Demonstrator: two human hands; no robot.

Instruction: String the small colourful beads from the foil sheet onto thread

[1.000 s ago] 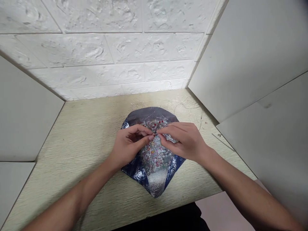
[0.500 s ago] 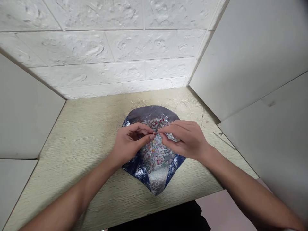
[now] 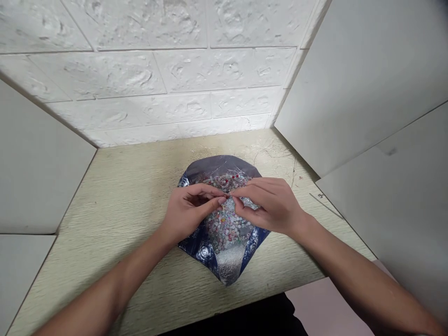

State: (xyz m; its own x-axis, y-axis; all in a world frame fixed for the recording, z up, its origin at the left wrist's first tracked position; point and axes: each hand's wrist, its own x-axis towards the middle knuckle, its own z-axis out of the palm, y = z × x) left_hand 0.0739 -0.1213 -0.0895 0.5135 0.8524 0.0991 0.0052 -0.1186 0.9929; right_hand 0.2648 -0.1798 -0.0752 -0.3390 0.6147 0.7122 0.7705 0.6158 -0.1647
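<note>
Nearest, black clothing showed below the pale table. On it lay a blue, rose-patterned sheet with a silvery near corner, holding a heap of small clear, white and red beads. The left hand hung over the heap's left side, thumb and forefinger drawn nearly together; the right hand met it from the right, its fingertips in a narrow pinch. Whatever they held was too small to tell. Beads lay beneath and just nearer than both hands, whose pose had barely altered since a second earlier. Farther off, fine threads strayed toward the white brick-patterned wall.
</note>
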